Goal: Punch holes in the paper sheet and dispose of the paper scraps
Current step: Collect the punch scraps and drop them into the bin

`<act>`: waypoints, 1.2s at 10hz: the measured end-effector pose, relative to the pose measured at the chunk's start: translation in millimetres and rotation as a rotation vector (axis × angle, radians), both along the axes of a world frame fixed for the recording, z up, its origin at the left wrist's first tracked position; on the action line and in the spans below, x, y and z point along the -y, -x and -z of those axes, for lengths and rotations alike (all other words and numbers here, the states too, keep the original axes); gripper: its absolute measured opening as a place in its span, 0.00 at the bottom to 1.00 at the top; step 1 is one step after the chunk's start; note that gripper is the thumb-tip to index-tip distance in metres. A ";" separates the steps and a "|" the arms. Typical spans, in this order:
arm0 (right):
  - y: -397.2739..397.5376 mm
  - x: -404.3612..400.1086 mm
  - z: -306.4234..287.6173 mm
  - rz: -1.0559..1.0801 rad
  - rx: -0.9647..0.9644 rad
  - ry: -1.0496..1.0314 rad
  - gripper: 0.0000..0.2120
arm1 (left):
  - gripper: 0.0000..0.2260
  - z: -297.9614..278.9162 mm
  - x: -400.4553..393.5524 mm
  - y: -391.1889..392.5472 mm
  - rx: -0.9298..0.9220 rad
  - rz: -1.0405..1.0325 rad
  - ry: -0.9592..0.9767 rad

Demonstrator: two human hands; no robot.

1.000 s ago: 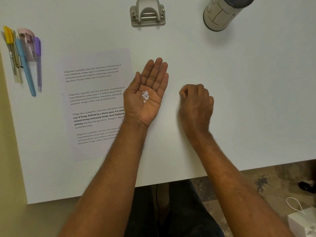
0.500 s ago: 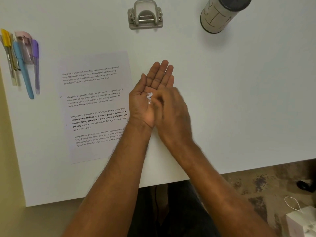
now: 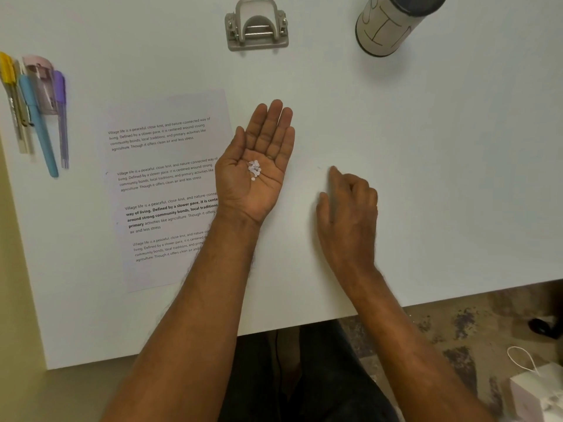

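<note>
My left hand (image 3: 243, 193) lies palm up on the white table (image 3: 426, 178), fingers flat and together, with a small heap of round white paper scraps (image 3: 254, 169) cupped in its palm. My right hand (image 3: 350, 214) rests palm down on the table to the right of it, index finger stretched forward and thumb apart, the other fingers loosely curled, nothing in it. A tiny speck (image 3: 318, 167) lies just by that fingertip. The printed paper sheet (image 3: 164, 166) lies flat to the left, partly under my left forearm. The grey hole punch (image 3: 257, 25) stands at the table's far edge.
A cylindrical container (image 3: 390, 22) with a dark top stands at the back right. Several pens and a small clear holder (image 3: 36, 117) lie at the far left. The table's near edge runs below my wrists. A white bag (image 3: 539, 391) sits on the floor, lower right.
My right hand went over to my left palm, touched the scraps there, and has come back to the table on the right. My left hand has stayed palm up with the scraps.
</note>
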State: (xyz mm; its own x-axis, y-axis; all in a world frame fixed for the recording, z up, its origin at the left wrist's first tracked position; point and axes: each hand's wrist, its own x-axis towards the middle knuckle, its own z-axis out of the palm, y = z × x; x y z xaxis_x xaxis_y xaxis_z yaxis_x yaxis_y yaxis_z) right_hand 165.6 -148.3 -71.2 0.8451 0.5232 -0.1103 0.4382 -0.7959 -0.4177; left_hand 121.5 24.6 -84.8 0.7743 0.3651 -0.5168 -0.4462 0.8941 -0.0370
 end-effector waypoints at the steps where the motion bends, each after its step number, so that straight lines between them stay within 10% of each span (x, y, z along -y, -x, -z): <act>1: -6.2 -5.7 3.1 0.000 0.031 -0.034 0.19 | 0.22 1.4 2.1 0.7 0.002 0.006 -0.014; 10: -40.6 -43.9 -6.5 -0.158 0.021 0.174 0.04 | 0.22 -2.6 4.0 2.9 -0.008 0.016 -0.023; 12: -23.7 -38.5 -37.7 0.056 -0.329 -0.247 0.04 | 0.22 -0.2 10.0 2.6 -0.014 0.025 -0.028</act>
State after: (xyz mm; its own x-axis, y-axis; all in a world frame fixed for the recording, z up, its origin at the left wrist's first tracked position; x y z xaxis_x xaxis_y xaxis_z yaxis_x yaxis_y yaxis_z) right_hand 189.2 -109.8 -33.5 0.8136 0.5218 -0.2566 0.2078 -0.6730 -0.7098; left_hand 118.8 14.6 -84.5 0.7765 0.3600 -0.5172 -0.4239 0.9057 -0.0060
